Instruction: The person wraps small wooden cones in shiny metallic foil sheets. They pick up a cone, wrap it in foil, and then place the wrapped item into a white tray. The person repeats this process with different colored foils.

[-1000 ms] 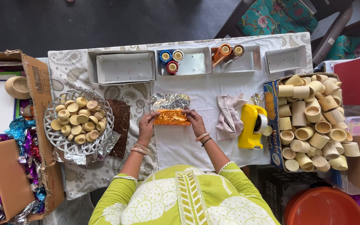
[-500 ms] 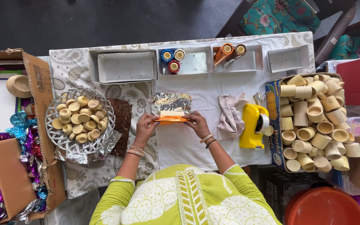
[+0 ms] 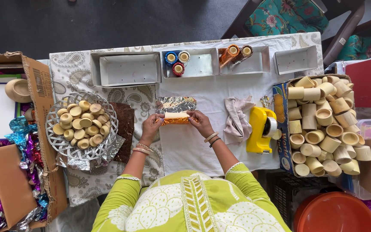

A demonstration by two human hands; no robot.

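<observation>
foil sheet (image 3: pixel 176 104) w/ 1 wooden tube (image 3: pixel 176 115): left hand (image 3: pixel 152 126) & right hand (image 3: pixel 200 122) both clamped on tube ends.

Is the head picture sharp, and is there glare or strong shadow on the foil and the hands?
Head view: light is soft and even, shadows faint. The foil sheet shows small bright glints, not blinding. Left hand and right hand are fairly sharp, though fine detail is small. Edges bend slightly, wide-lens distortion.

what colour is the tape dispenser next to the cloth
Yellow. The tape dispenser shows best in the head view, right of the crumpled cloth.
</observation>
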